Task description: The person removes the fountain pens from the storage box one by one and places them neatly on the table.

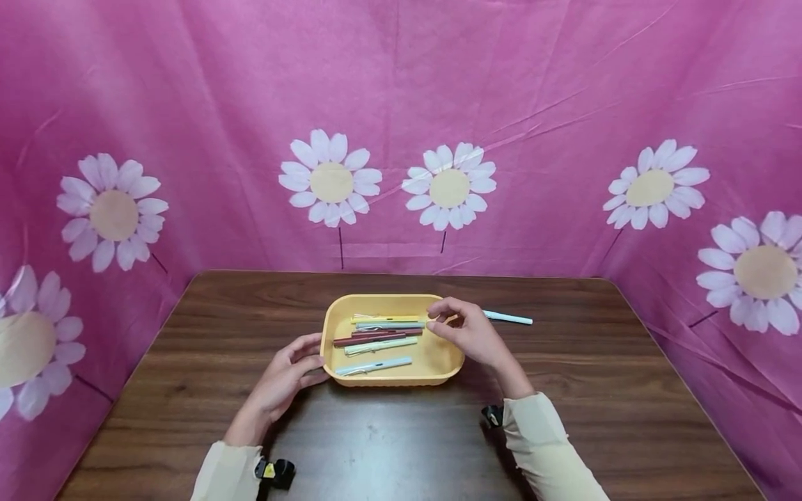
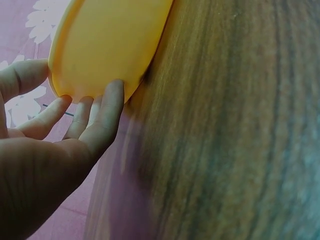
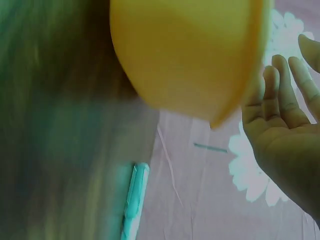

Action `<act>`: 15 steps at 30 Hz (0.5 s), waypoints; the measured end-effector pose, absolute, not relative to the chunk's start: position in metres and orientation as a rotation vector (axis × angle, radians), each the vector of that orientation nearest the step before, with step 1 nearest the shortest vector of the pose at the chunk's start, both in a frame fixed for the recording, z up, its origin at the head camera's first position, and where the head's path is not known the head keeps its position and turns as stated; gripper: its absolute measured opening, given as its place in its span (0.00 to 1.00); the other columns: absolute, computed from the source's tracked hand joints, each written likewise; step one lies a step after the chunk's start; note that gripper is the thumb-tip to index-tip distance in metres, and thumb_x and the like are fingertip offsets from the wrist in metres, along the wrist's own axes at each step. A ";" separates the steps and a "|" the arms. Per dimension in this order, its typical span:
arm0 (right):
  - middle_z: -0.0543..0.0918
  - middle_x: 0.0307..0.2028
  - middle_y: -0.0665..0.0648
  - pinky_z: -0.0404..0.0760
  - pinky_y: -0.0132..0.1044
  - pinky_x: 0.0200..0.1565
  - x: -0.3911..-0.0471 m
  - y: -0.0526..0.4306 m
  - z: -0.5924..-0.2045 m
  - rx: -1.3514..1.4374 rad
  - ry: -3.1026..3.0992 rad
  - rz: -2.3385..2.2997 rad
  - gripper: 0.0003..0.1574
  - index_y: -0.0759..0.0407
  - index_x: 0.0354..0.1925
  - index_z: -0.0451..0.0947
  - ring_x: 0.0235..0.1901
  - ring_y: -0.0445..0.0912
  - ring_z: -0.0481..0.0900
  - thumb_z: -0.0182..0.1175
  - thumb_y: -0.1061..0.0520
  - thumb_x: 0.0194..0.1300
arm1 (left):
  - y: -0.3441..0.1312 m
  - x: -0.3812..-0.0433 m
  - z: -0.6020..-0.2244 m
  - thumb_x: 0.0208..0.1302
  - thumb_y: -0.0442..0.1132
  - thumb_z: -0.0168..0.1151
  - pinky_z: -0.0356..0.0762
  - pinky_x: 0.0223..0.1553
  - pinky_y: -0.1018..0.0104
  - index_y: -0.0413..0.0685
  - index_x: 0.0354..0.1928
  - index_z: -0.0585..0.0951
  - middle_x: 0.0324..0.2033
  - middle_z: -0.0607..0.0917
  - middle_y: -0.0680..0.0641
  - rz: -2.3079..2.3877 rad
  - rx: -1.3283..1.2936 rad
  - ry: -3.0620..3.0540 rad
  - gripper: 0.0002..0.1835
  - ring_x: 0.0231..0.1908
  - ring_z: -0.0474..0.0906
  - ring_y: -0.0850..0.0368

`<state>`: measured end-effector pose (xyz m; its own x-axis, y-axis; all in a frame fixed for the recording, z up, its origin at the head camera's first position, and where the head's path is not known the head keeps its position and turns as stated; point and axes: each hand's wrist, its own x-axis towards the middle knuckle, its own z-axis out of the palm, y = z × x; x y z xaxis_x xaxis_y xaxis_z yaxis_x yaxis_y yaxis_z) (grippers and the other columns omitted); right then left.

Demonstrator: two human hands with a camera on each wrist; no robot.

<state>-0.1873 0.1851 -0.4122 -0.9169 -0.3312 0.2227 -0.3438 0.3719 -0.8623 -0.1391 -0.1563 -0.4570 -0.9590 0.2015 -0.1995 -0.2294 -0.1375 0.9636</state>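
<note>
A shallow yellow tray [image 1: 432,374] sits on the wooden table. My left hand [image 1: 283,379] holds its left end; in the left wrist view the thumb is at the rim and the fingers press the outer wall of the tray [image 2: 110,50]. My right hand [image 1: 470,334] hovers over the tray's right end, fingers bent and parted, with nothing between them in the right wrist view. Inside the tray lie several clip pens: a yellow pen [image 1: 395,319], a grey-blue one, dark red ones, a pale green pen [image 1: 381,346] and a light blue pen [image 1: 374,367].
Beyond my right hand, another light blue pen [image 1: 510,318] lies on the table [image 1: 583,376], partly hidden behind the hand. A pink cloth [image 1: 532,83] with white daisies hangs round the back and sides. Each wrist wears a small black device.
</note>
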 end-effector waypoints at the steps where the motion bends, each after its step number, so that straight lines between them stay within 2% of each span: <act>1: 0.84 0.41 0.61 0.81 0.39 0.40 -0.187 0.181 -0.414 0.647 -2.591 1.644 0.10 0.66 0.44 0.83 0.38 0.47 0.79 0.69 0.63 0.65 | -0.157 -0.139 -0.457 0.72 0.27 0.54 0.83 0.52 0.57 0.30 0.71 0.63 0.62 0.69 0.29 2.174 -0.030 1.849 0.28 0.53 0.79 0.48; 9: 0.84 0.37 0.54 0.84 0.41 0.40 -0.183 0.159 -0.425 0.760 -2.632 1.624 0.10 0.66 0.44 0.83 0.39 0.46 0.80 0.69 0.62 0.64 | -0.157 -0.139 -0.455 0.73 0.28 0.54 0.82 0.54 0.55 0.30 0.72 0.62 0.64 0.69 0.29 2.162 -0.032 1.851 0.28 0.54 0.78 0.47; 15: 0.84 0.41 0.61 0.83 0.43 0.42 -0.182 0.149 -0.427 0.819 -2.735 1.575 0.14 0.66 0.46 0.83 0.41 0.49 0.79 0.69 0.60 0.64 | -0.157 -0.140 -0.457 0.72 0.26 0.53 0.82 0.53 0.55 0.29 0.72 0.62 0.63 0.69 0.28 2.172 -0.038 1.836 0.28 0.54 0.78 0.47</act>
